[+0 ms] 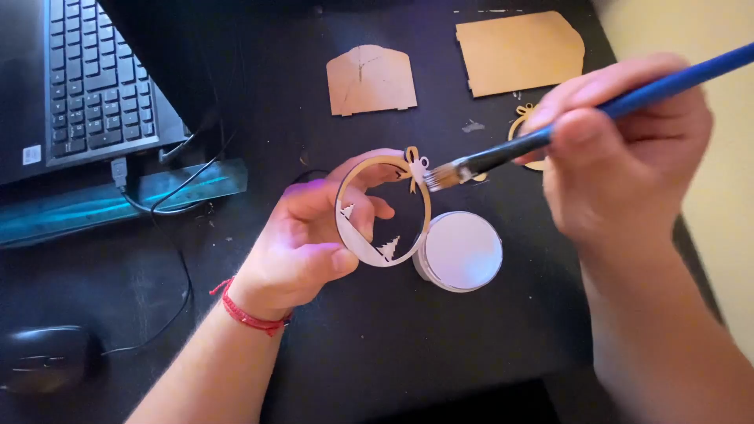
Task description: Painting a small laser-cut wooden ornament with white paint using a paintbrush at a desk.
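My left hand (302,239) holds a round wooden cut-out ornament (382,255) with a small bow on top and tree shapes inside, partly painted white. My right hand (620,149) grips a blue-handled paintbrush (550,133). Its bristles touch the bow at the ornament's top. Just right of the ornament, an open round pot of white paint (462,251) rests on the black desk (393,345).
Two flat brown wooden pieces (371,78) (518,51) lie at the back of the desk. Another round ornament (520,126) peeks out behind my right hand. A laptop keyboard (94,78) with cables is at the left, a black mouse (47,357) at the lower left.
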